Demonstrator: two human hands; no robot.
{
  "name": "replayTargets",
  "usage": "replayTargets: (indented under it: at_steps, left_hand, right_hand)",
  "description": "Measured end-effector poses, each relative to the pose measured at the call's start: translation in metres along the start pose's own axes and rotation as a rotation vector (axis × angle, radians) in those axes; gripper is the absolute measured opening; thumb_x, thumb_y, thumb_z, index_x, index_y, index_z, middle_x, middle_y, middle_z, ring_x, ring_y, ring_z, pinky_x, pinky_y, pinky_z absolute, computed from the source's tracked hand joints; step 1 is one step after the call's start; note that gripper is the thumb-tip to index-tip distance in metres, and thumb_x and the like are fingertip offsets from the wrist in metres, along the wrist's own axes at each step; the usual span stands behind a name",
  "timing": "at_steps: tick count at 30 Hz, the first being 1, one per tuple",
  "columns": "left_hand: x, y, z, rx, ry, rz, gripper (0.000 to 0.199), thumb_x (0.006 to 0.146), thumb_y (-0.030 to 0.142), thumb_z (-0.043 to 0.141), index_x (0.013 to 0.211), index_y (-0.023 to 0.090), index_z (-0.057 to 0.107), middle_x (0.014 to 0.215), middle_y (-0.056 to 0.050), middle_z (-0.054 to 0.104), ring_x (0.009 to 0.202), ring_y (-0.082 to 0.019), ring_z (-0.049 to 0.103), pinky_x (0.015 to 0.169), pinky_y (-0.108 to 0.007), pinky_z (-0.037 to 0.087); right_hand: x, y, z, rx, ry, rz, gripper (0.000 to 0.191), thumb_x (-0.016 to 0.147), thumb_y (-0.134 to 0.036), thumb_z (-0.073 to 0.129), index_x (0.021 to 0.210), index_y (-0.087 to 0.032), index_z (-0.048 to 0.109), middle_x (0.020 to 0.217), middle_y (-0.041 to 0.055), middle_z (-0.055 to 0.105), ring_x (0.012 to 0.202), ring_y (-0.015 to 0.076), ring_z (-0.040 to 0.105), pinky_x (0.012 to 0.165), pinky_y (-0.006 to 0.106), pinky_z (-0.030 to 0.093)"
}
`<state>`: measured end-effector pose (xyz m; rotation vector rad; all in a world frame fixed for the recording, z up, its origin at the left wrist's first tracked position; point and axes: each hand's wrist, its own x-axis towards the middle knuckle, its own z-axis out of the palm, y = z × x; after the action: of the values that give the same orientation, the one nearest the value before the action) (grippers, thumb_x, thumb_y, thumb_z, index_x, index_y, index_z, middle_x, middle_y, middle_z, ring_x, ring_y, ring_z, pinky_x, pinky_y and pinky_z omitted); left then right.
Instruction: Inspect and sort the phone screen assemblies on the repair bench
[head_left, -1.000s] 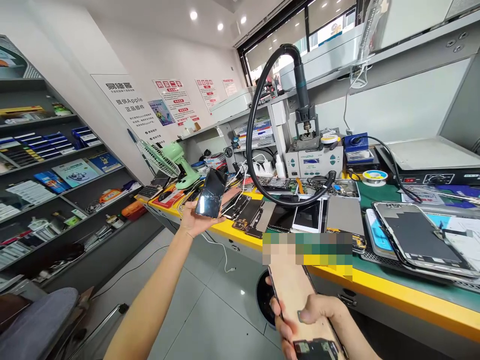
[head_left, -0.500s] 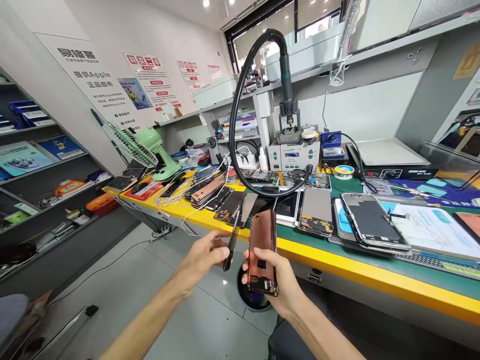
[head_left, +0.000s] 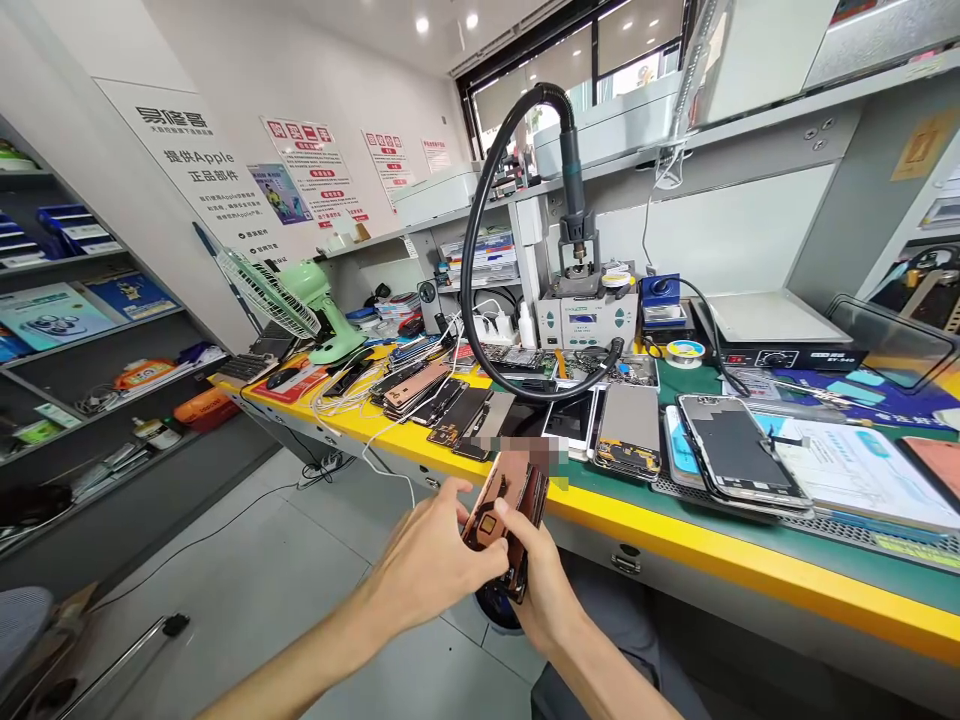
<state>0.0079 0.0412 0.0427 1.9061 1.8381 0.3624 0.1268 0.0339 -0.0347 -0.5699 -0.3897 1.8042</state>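
Note:
Near the bench's front edge, a copper-coloured phone part (head_left: 504,482) is held up between my two hands, tilted, with a dark-edged piece close against its right side. My left hand (head_left: 439,552) comes from the left, its thumb and fingers closed on the part's lower left edge. My right hand (head_left: 536,565) supports the stack from below and the right, with its thumb on the front. The upper end of the part is blurred by a pixelated patch. Several opened phones and a screen (head_left: 630,425) lie on the bench just beyond.
The yellow bench edge (head_left: 697,520) runs across in front. A black hose (head_left: 466,240) loops above the bench from a hot-air station (head_left: 587,320). A green fan (head_left: 330,315) stands at the left, and a bin (head_left: 499,612) is below my hands.
My left hand has moved right onto the phone part, and the dark tool it held no longer shows. The part has tilted, and a second layer now shows beside it.

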Motion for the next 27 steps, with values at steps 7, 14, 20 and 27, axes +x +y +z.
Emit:
replayTargets:
  at_steps: [7, 14, 20, 27]
  left_hand:
    - [-0.001, 0.005, 0.009, 0.076, 0.053, 0.055, 0.061, 0.074, 0.046, 0.064, 0.128, 0.020, 0.051, 0.094, -0.006, 0.069, 0.083, -0.025, 0.064, 0.068, -0.030, 0.043]
    - [-0.015, 0.011, 0.001, 0.051, -0.003, 0.149, 0.048, 0.078, 0.045, 0.064, 0.122, 0.028, 0.058, 0.099, -0.004, 0.069, 0.085, -0.024, 0.065, 0.070, -0.031, 0.046]
    - [0.003, -0.009, -0.021, -0.291, 0.124, 0.082, 0.045, 0.082, 0.051, 0.066, 0.117, 0.024, 0.063, 0.110, -0.008, 0.069, 0.095, -0.022, 0.065, 0.082, -0.032, 0.050]
    - [0.010, -0.035, 0.038, -1.476, -0.422, -0.103, 0.054, 0.087, 0.061, 0.054, 0.116, 0.016, 0.062, 0.045, 0.009, 0.040, 0.029, -0.006, 0.034, 0.031, -0.016, 0.032]
  right_hand:
    - [0.001, -0.001, -0.003, 0.017, -0.012, -0.010, 0.026, 0.081, -0.027, 0.067, 0.103, -0.013, 0.069, 0.094, 0.0084, 0.073, 0.087, 0.0240, 0.065, 0.073, 0.031, 0.050]
    - [0.000, -0.001, -0.009, 0.062, -0.006, 0.002, 0.016, 0.066, -0.010, 0.060, 0.079, -0.015, 0.069, 0.069, -0.0007, 0.065, 0.062, 0.0130, 0.055, 0.058, 0.022, 0.044]
    - [-0.008, -0.015, -0.012, 0.138, -0.161, 0.176, 0.044, 0.057, -0.012, 0.055, 0.097, -0.009, 0.073, 0.076, 0.0083, 0.071, 0.060, 0.0193, 0.061, 0.060, 0.031, 0.049]
    - [-0.027, -0.022, -0.006, 0.174, -0.341, 0.416, 0.060, 0.048, -0.012, 0.056, 0.107, -0.004, 0.071, 0.087, 0.0176, 0.075, 0.066, 0.0297, 0.070, 0.075, 0.047, 0.053]
